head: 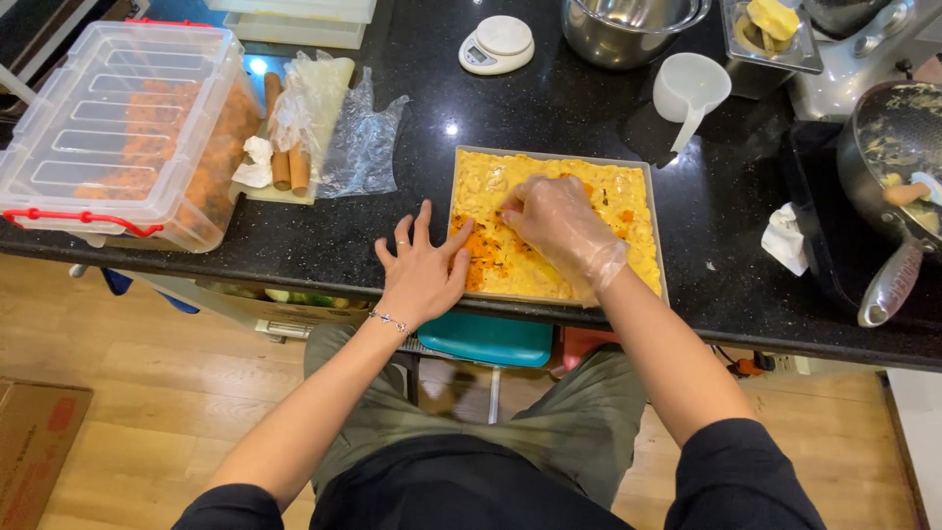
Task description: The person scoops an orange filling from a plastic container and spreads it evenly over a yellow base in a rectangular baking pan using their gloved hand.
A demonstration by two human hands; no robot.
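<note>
Black stone counter (579, 108) over wood floor (177, 393). Clear lidded bin (118, 128) far left, orange food inside. Shallow tray (655, 211) at counter's front edge, filled with yellow egg layer (628, 211). Pan (888, 157) at right, egg scraps inside. Steel bowl (628, 29) at back. White cup (690, 88) beside it. Left hand (422, 270) bare, fingers spread flat, touching tray's left rim. Right hand (564, 226) gloved, fingertips pressed together on egg. Small white scale (497, 44) at back.

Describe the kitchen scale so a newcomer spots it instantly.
Start at the black stone counter and go to its far edge, left of the big steel mixing bowl. The small white digital kitchen scale sits there, beyond the rectangular tray of yellow egg mixture. It alone has a round platform and a little grey screen.
</note>
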